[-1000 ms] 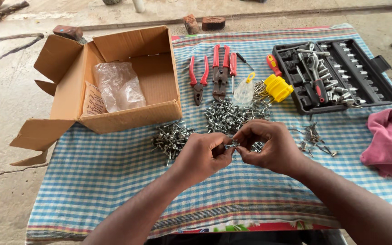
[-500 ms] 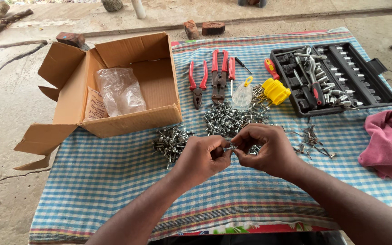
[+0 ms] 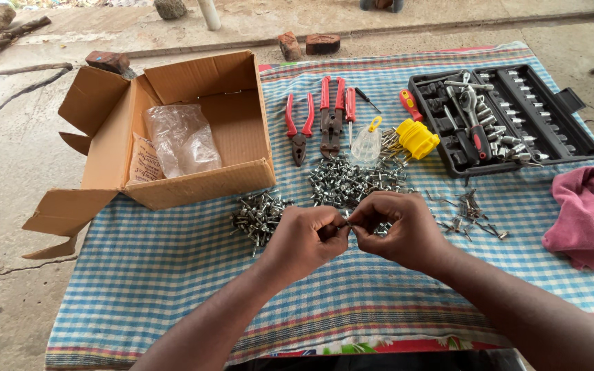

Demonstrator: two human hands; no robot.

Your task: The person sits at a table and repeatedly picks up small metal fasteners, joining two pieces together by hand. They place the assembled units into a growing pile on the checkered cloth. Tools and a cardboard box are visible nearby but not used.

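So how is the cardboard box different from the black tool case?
The cardboard box is brown, deep and tipped so its open side faces the person; the black tool case is flat and shallow, its lid laid back. The box holds a crumpled clear plastic bag; the case holds rows of metal sockets and a ratchet. Both sit open on the checked cloth.

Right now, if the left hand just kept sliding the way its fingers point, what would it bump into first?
The left hand points right, so it would meet the right hand almost at once: their fingertips already pinch one small metal fastener between them. Depth is hard to judge, but they look level.
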